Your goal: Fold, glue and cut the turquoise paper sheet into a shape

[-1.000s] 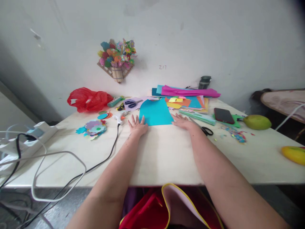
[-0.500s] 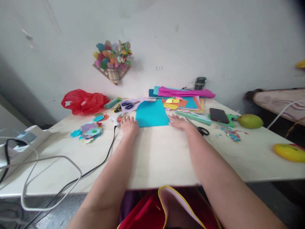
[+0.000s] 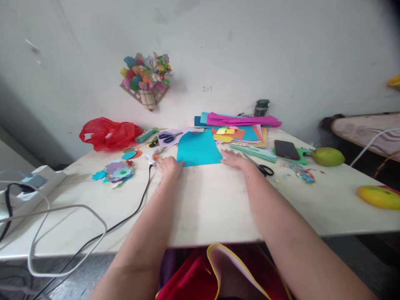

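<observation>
A bright blue sheet of paper (image 3: 198, 149) lies on the white table, its far left corner curling up. At its near left corner is my left hand (image 3: 170, 167), thumb touching the paper and fingers bent on the table beside it. My right hand (image 3: 231, 159) rests flat at the near right corner, its fingers spread and their tips by the edge. Black-handled scissors (image 3: 265, 170) lie just right of that wrist, partly hidden by it. Left of my left hand sits a white glue gun (image 3: 150, 158) with a black cord.
Paper flower cutouts (image 3: 117, 171) and a red plastic bag (image 3: 109, 133) occupy the left. Colored paper (image 3: 243, 121), purple-handled scissors (image 3: 167, 136) and a cutter (image 3: 153, 142) lie behind. A phone (image 3: 286, 150), paper scraps (image 3: 301, 173) and mangoes (image 3: 328, 156) are right. A power strip (image 3: 34, 187) stands far left.
My left hand's fingers have drawn in and bent more, with the thumb now at the paper's corner. My right hand and the blue sheet look nearly the same; the view has shifted slightly.
</observation>
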Demonstrator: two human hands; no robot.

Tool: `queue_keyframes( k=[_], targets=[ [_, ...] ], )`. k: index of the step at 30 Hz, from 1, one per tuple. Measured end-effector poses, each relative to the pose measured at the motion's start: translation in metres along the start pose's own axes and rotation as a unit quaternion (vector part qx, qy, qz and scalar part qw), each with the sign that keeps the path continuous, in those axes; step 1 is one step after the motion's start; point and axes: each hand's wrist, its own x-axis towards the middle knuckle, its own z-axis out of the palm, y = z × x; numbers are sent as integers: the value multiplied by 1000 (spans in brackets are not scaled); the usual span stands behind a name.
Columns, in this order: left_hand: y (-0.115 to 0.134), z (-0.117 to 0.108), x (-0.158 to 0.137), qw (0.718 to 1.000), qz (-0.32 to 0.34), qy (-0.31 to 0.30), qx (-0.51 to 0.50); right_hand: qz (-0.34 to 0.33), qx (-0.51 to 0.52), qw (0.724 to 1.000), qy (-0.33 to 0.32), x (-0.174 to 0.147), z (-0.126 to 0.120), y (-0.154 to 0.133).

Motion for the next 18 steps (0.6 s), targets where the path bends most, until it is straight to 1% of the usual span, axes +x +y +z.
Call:
queue_keyframes(
  k=[2, 4, 6, 7, 8, 10, 12, 14, 16, 17, 18],
  targets=[
    [0, -1, 2, 999, -11, -15, -49, 4, -2, 1000, -1, -1, 0, -1],
    [0, -1, 3, 993, -33, -12, -109, 7, 1, 1000, 0, -1, 1, -1],
    [-1, 1, 6, 982, -54, 7, -182, 9, 14, 1000, 7, 0, 2, -1],
    [-2, 3, 8, 971, -65, 13, -230, 11, 24, 999, 22, 1, 3, 0],
    [-3, 5, 10, 955, -78, 10, -287, 14, 37, 998, 45, 3, 3, 1],
    [-5, 11, 15, 905, -115, -13, -409, 28, 66, 990, 120, 8, 3, 3],
    [-5, 17, 19, 843, -151, -35, -515, 54, 110, 971, 206, 13, 1, 4],
    [-4, 21, 21, 799, -162, -43, -577, 73, 178, 945, 263, 15, -2, 0],
    [-1, 22, 20, 767, -158, -40, -620, 63, 275, 919, 274, 13, -5, -11],
    [0, 21, 20, 751, -159, -38, -640, 44, 329, 907, 260, 11, -6, -20],
    [2, 20, 18, 732, -164, -36, -660, 25, 384, 893, 232, 8, -6, -30]
  ],
)
